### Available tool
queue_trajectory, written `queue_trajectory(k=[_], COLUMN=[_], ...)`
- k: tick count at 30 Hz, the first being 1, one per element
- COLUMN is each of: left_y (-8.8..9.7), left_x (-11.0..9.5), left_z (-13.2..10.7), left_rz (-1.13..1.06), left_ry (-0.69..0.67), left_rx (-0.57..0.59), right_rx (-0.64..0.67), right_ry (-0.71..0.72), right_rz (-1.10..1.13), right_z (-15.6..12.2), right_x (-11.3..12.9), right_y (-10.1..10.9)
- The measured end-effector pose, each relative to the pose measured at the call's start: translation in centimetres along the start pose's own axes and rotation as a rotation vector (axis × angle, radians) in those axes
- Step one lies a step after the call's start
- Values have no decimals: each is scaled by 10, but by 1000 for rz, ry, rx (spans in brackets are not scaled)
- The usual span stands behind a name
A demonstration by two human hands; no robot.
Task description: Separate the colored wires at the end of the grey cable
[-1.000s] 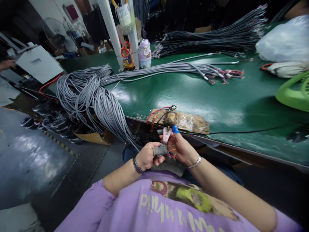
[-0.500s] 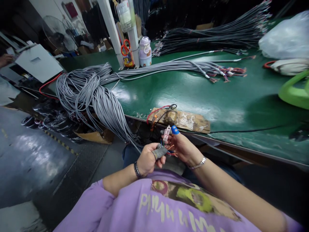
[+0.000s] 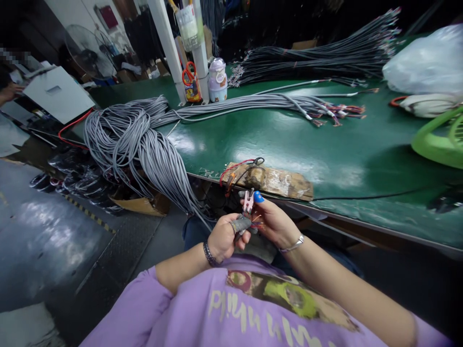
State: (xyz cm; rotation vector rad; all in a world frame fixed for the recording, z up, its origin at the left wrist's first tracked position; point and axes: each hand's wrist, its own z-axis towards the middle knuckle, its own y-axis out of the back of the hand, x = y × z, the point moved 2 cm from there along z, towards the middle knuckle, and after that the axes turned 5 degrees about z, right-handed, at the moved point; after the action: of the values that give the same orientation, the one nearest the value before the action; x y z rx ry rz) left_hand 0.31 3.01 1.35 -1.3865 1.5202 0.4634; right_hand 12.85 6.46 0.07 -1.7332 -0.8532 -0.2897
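Observation:
My left hand is closed around the end of a grey cable, its thumb covered by a dark grey wrap. Thin coloured wires fan out from the cable end toward my right hand. That hand, with a blue cover on the thumb, grips a small pale pink clip, held just above the wires. The right fingers are bent close to the wire ends; whether they touch them is partly hidden. Both hands meet in front of the table's near edge.
A large bundle of grey cables hangs over the green table. A worn wooden board lies at the edge. Behind are black cables, a lidded bottle and orange-handled scissors. A green basket stands right.
My right hand has come slightly left and closer to my left hand, its fingers now nearer the wires. The pink clip has turned to show its two arms.

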Motion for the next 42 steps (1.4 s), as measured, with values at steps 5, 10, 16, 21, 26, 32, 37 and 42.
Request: queue_trajectory(k=[5, 10, 16, 21, 26, 32, 37, 42], left_y=[0, 4, 4, 1, 0, 1, 0, 1], left_x=[-2, 2, 4, 2, 3, 6, 4, 6], left_z=[-2, -6, -10, -10, -4, 0, -4, -11], left_rz=[5, 4, 3, -34, -55, -60, -45, -5], left_ry=[0, -17, -60, -75, -61, -33, -47, -78], left_rx=[-6, -22, -49, -71, -84, -93, -80, -75], right_rx=[-13, 1, 30, 57, 19, -9, -15, 43], right_ry=[-79, -96, -15, -45, -19, -22, -72, -57], right_rz=[51, 22, -56, -37, 10, 22, 56, 28], right_z=[-5, -8, -7, -7, -3, -1, -4, -6], right_x=[0, 3, 6, 5, 4, 1, 0, 4], right_y=[-4, -6, -6, -8, -6, -5, -5, -3])
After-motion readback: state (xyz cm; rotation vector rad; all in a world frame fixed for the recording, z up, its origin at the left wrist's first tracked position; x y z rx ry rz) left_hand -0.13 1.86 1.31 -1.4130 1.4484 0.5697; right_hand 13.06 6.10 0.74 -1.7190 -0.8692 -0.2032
